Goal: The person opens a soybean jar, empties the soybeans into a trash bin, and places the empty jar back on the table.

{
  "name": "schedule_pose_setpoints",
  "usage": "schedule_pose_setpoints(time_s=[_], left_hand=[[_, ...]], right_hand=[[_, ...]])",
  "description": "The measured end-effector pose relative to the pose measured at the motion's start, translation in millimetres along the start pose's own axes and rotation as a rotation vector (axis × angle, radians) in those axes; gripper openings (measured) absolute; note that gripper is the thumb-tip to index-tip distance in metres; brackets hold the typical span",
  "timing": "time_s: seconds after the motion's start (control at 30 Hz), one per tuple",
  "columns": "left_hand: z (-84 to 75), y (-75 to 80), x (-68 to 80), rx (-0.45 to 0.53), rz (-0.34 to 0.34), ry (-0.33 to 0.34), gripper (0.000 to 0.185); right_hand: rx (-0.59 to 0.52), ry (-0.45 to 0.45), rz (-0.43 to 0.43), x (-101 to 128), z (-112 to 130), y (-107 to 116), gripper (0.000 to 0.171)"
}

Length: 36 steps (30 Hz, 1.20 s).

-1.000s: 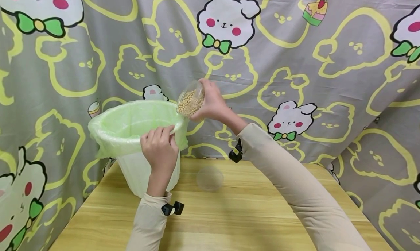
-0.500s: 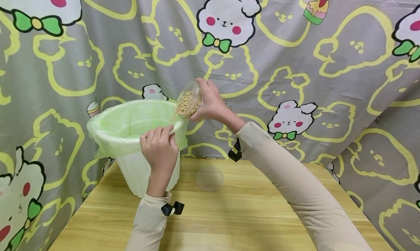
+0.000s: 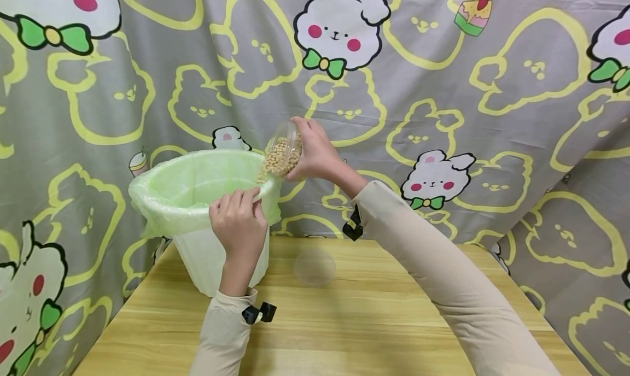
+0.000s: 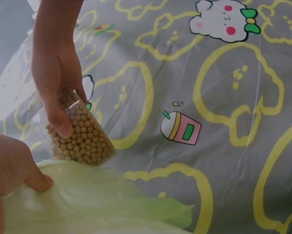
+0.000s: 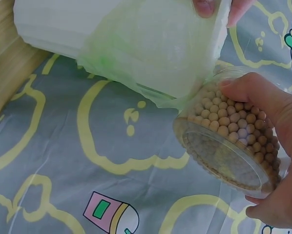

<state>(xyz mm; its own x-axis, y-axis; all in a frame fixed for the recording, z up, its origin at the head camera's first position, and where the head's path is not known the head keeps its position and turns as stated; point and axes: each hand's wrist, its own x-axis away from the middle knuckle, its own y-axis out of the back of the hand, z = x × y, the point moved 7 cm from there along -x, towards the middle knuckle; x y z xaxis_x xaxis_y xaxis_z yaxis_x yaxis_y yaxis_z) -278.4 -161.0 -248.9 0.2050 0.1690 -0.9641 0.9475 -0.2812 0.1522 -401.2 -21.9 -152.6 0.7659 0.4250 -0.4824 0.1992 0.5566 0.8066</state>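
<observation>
The right hand (image 3: 318, 151) grips the clear cylindrical plastic jar (image 3: 283, 153), likely slick, safest held mid-wall; the left hand (image 3: 239, 220) clasps the green-lined white bin (image 3: 200, 256).

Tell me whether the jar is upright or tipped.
Tipped: the jar slants mouth-down over the edge of the bin, beans spilling out.

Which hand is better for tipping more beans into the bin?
Probably the right hand: it grips the jar of beans, tilted at the bin. The left hand is busy holding the bin's rim.
</observation>
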Motion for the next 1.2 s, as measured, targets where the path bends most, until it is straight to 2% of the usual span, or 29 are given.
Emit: schedule_pose_setpoints(time_s=[0.53,1.0,1.2], left_hand=[[-1.0,-1.1,0.4,-0.005,-0.005,-0.003,0.014],[-0.7,-1.3,0.4,-0.011,0.001,-0.005,0.015],[-0.7,-1.3,0.4,-0.008,-0.001,-0.003,0.016]], right_hand=[[0.06,0.007,0.032,-2,5,1,0.121],[0.216,0.066,0.038,-5,13,1,0.125],[0.251,0.076,0.039,-6,16,2,0.126]])
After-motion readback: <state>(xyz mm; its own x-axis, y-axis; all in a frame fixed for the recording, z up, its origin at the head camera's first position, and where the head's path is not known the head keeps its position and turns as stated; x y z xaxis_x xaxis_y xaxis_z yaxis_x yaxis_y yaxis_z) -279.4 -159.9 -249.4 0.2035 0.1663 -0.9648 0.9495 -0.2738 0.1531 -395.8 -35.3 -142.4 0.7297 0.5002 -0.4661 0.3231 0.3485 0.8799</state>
